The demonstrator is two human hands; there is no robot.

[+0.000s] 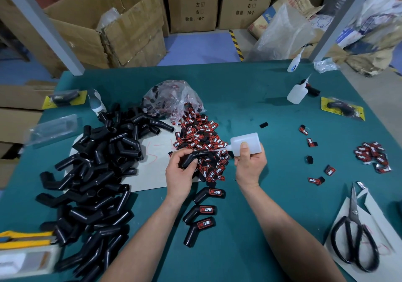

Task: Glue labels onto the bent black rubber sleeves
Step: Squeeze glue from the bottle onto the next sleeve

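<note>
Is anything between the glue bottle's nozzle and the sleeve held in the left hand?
Nothing visible. The right hand aims the glue bottle with its nozzle at the upper end of the sleeve. The left hand grips the sleeve lower down, fingers off that end. The label pile lies underneath, not between.

Showing bare left hand (179, 173) and bare right hand (250, 164); forearms running bare to edge of view; right thumbnail appearing short, plain.
</note>
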